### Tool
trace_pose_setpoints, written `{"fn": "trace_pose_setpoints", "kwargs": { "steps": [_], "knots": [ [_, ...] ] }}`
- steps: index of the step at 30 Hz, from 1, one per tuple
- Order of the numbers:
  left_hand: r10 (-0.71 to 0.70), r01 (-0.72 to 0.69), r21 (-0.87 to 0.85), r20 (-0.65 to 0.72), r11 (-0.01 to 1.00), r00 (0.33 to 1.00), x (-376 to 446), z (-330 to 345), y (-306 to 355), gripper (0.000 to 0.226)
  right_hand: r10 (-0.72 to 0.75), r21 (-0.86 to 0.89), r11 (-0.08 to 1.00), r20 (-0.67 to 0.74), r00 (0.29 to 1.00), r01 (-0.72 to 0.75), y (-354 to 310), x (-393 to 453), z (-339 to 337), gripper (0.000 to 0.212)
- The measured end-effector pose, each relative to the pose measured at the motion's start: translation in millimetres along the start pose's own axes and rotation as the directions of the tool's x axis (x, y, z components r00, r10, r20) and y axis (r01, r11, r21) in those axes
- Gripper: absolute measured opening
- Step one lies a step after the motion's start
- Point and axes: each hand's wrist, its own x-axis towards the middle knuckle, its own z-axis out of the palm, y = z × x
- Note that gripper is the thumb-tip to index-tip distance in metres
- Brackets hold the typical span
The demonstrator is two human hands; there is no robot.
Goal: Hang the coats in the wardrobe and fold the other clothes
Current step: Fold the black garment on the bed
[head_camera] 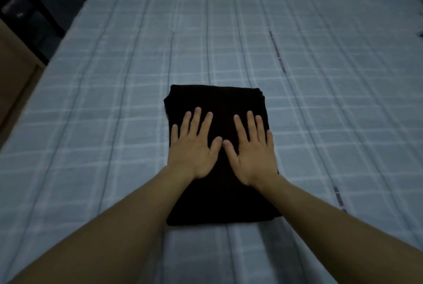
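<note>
From the head camera, looking forward and down, a bed (320, 77) filled nearly the whole view, covered with a pale blue-grey blanket crossed by a grid of lighter stripes. On the near middle of it lay a black garment (217, 100), folded into a tidy upright rectangle with fairly square edges — what kind of garment it was could not be told, since the fabric showed no detail in the dim light.

Two bare forearms reached in from the lower corners. The left hand (194, 148) lay flat on the garment's left half, palm down, fingers straight and spread, grasping nothing. The right hand (253, 151) lay the same way on the right half — fingers extended, released, pressing on the cloth. The two thumbs nearly met at the garment's centre.

Beyond the bed's left edge stood a brown wooden piece of furniture (16, 82), blurred, and dark shapes lined the far wall.
</note>
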Motion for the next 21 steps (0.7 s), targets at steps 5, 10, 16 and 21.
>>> {"fn": "trace_pose_setpoints", "kwargs": {
  "steps": [5, 10, 16, 21],
  "knots": [
    [0.028, -0.031, -0.031, -0.094, 0.999, 0.995, -33, -10, 5, 0.076, -0.028, 0.031, 0.999, -0.042, 0.999, 0.029, -10, -25, -22, 0.073],
    [0.119, -0.127, -0.027, -0.204, 0.992, 0.972, -99, 14, -10, 0.069, -0.116, 0.047, 0.992, -0.061, 0.991, 0.119, -2, -86, -4, 0.063],
    [0.092, -0.103, -0.076, -0.131, 0.992, 0.987, -77, 23, -15, 0.076, -0.101, 0.070, 0.992, -0.013, 0.995, 0.101, 4, -61, 11, 0.064],
    [0.135, -0.136, -0.001, -0.135, 0.991, 0.982, -98, 1, -12, 0.081, -0.151, 0.097, 0.984, 0.002, 0.989, 0.150, 2, -71, -13, 0.070]
  ]
}}
